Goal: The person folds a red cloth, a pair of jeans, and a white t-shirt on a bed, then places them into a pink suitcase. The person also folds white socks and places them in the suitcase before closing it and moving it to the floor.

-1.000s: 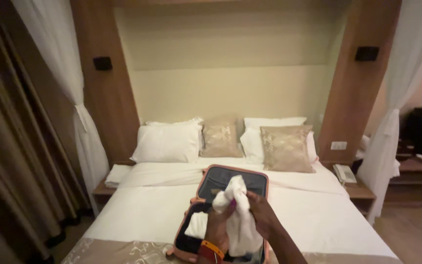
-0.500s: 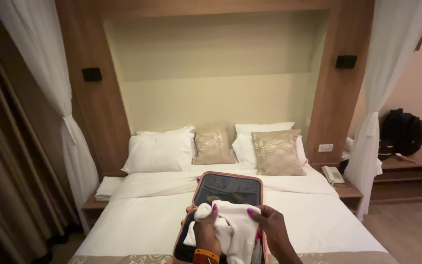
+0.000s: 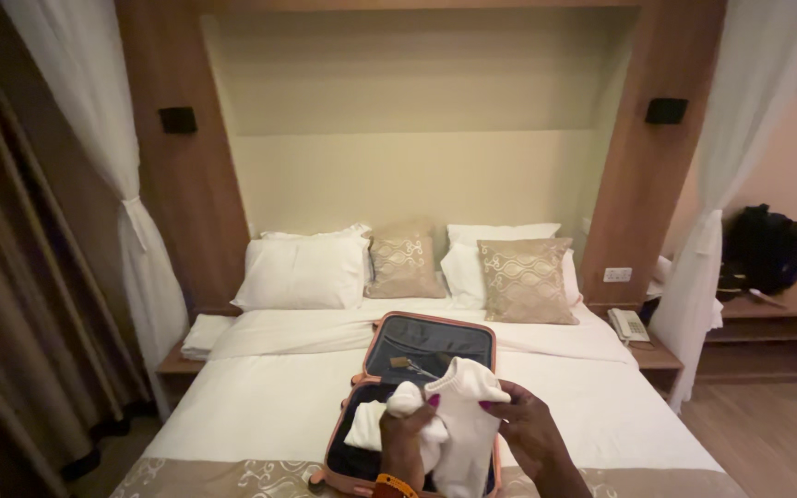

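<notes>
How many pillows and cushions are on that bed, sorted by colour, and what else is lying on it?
White pillows: 2
Beige patterned cushions: 2
Pink open suitcase: 1
White garment held by both hands, left hand and right hand: 1
Folded white cloth inside the suitcase: 1
Total: 7

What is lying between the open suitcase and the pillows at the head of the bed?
Nothing: in the head view, only bare white bedsheet lies between the open suitcase and the pillows.
</notes>
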